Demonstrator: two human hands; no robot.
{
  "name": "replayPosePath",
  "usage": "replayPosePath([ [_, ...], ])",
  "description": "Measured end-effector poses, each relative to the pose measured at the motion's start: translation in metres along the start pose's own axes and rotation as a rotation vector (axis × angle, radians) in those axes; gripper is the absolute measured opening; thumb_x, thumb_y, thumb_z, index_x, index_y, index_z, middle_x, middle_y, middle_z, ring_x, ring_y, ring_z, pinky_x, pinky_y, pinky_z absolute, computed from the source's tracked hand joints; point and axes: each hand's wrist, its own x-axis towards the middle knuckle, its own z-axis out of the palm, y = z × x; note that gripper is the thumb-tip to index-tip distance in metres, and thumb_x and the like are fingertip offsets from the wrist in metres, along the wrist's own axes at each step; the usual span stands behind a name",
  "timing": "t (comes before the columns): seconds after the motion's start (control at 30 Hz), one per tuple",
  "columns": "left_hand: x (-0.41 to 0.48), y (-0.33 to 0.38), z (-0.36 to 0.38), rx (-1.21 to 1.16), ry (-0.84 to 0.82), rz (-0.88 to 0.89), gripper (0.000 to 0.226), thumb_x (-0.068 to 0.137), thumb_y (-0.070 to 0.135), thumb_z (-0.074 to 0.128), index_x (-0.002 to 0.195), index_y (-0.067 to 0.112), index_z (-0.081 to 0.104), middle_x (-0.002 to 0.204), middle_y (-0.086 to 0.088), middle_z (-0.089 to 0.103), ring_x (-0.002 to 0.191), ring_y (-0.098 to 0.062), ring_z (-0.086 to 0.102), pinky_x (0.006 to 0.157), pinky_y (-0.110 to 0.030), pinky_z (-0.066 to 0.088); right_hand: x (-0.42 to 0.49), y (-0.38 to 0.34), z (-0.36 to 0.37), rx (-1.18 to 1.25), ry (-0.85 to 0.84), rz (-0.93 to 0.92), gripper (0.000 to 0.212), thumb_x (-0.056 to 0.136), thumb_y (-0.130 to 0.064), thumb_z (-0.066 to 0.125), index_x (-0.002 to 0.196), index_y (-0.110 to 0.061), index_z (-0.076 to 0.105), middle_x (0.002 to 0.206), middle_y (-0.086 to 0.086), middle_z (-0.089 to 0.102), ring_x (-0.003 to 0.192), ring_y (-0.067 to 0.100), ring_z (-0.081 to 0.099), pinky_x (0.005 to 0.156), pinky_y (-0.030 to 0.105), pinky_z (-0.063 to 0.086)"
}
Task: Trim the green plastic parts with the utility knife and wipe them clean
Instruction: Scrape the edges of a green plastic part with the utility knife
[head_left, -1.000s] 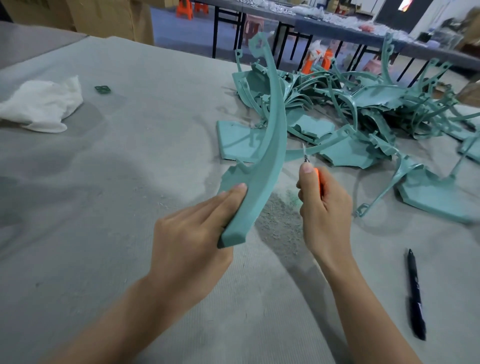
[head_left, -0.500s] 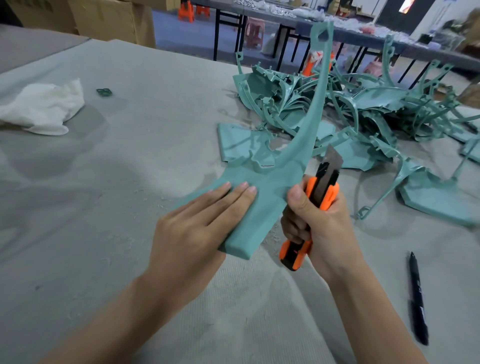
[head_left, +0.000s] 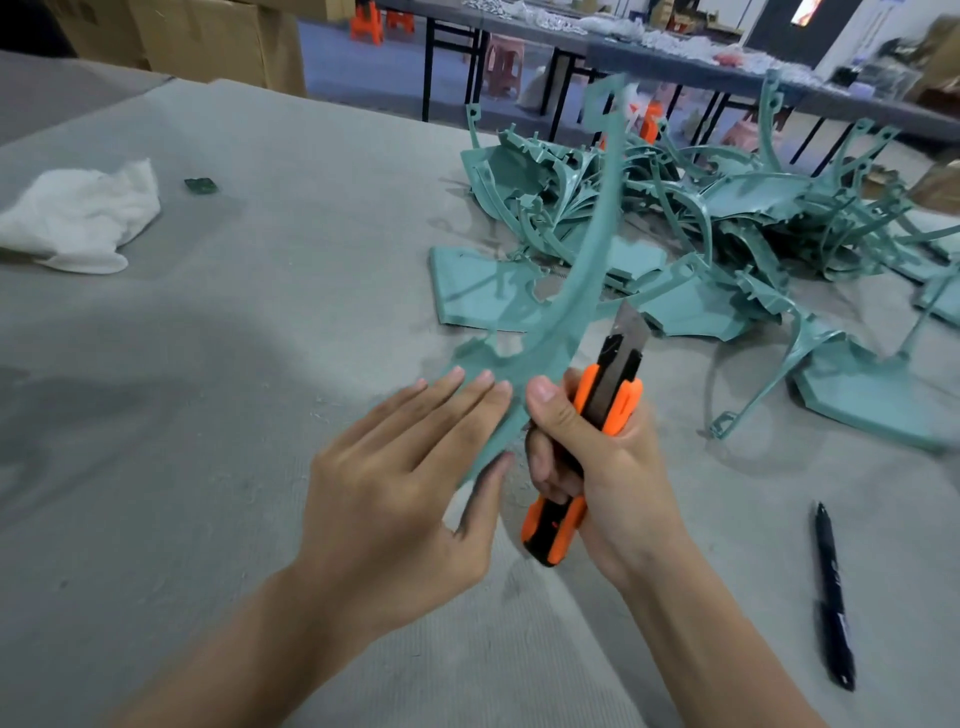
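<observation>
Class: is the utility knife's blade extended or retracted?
Extended: a bare metal blade projects past the utility knife body gripped by the right hand.

A black marker pen (head_left: 834, 597) lies on the grey fabric-covered surface (head_left: 234, 374) at the right, lengthwise to the view. Beyond the surface's far edge stand brown cardboard boxes (head_left: 208, 36), a long dark table (head_left: 737, 78) on black legs strewn with pale items, and orange stools (head_left: 363, 23).
</observation>
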Motion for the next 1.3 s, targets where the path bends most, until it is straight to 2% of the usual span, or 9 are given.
replayPosePath([
  [0.1,-0.001,-0.003,0.002,0.061,0.066,0.019,0.031,0.078,-0.004,0.067,0.107,0.004,0.073,0.111,-0.005,0.070,0.104,-0.019,0.068,0.091,-0.030,0.051,0.000,0.000,0.002,-0.010,-0.033,0.006,0.036,0.090,-0.027,0.065,0.057,-0.019,0.054,0.048,0.002,0.053,0.039,0.014,0.032,0.039,0.021,0.027],
  [0.17,0.000,-0.005,0.001,0.126,0.120,-0.001,0.026,0.079,-0.004,0.064,0.103,0.002,0.073,0.098,-0.007,0.074,0.090,-0.016,0.065,0.080,-0.025,0.047,0.000,0.000,0.001,-0.055,-0.029,0.003,0.035,0.089,-0.034,0.067,0.061,-0.014,0.058,0.049,0.000,0.051,0.039,0.012,0.031,0.040,0.024,0.025],
  [0.27,0.003,-0.008,0.000,0.220,0.195,-0.068,0.020,0.080,0.001,0.069,0.100,0.003,0.074,0.080,-0.009,0.075,0.078,-0.022,0.050,0.063,-0.027,0.040,0.000,0.001,-0.001,-0.264,0.034,-0.109,0.061,0.086,-0.057,0.059,0.079,0.004,0.056,0.054,-0.003,0.046,0.046,0.009,0.039,0.047,0.022,0.032],
  [0.33,0.004,-0.012,-0.002,0.236,0.218,-0.066,0.021,0.078,0.001,0.072,0.099,0.002,0.074,0.078,-0.010,0.074,0.076,-0.022,0.049,0.063,-0.027,0.039,-0.002,0.004,-0.001,-0.500,0.066,-0.223,0.072,0.089,-0.072,0.044,0.082,-0.001,0.059,0.056,0.000,0.045,0.051,0.018,0.044,0.051,0.029,0.035],
  [0.4,0.005,-0.016,-0.003,0.242,0.210,-0.063,0.020,0.079,0.003,0.072,0.099,0.002,0.074,0.078,-0.009,0.074,0.074,-0.020,0.049,0.062,-0.026,0.038,-0.004,0.006,0.000,-0.689,0.088,-0.304,0.065,0.094,-0.068,0.036,0.079,-0.009,0.058,0.059,0.006,0.046,0.054,0.020,0.045,0.052,0.031,0.037],
  [0.53,0.005,-0.017,-0.004,0.246,0.169,-0.073,0.020,0.077,0.003,0.072,0.098,0.003,0.075,0.075,-0.008,0.074,0.072,-0.021,0.048,0.060,-0.027,0.038,-0.002,0.009,-0.002,-0.789,0.106,-0.352,0.054,0.097,-0.060,0.038,0.071,-0.014,0.051,0.059,0.007,0.041,0.051,0.016,0.040,0.050,0.018,0.029],
  [0.77,0.005,-0.018,-0.005,0.247,0.135,-0.080,0.022,0.076,0.003,0.071,0.098,0.002,0.075,0.070,-0.007,0.072,0.073,-0.024,0.045,0.059,-0.027,0.036,-0.006,0.014,0.002,-0.964,0.019,-0.357,0.053,0.094,-0.063,0.042,0.070,-0.016,0.045,0.053,-0.001,0.039,0.049,0.019,0.042,0.049,0.043,0.038],
  [1.13,0.005,-0.012,-0.003,0.221,0.176,-0.104,0.017,0.088,0.013,0.063,0.094,0.003,0.075,0.060,-0.002,0.067,0.069,-0.022,0.044,0.056,-0.025,0.033,-0.003,0.017,0.002,-0.986,0.112,-0.357,0.052,0.095,-0.061,0.043,0.069,-0.016,0.045,0.052,-0.003,0.037,0.048,0.020,0.041,0.048,0.044,0.038],
  [1.3,0.002,-0.007,0.000,0.187,0.166,-0.082,0.017,0.086,0.011,0.063,0.094,0.004,0.075,0.059,-0.002,0.066,0.069,-0.023,0.043,0.057,-0.026,0.035,0.011,0.014,-0.014,-1.010,0.270,-0.333,0.051,0.095,-0.060,0.040,0.071,-0.016,0.045,0.052,-0.004,0.037,0.049,0.019,0.041,0.050,0.042,0.037],
])
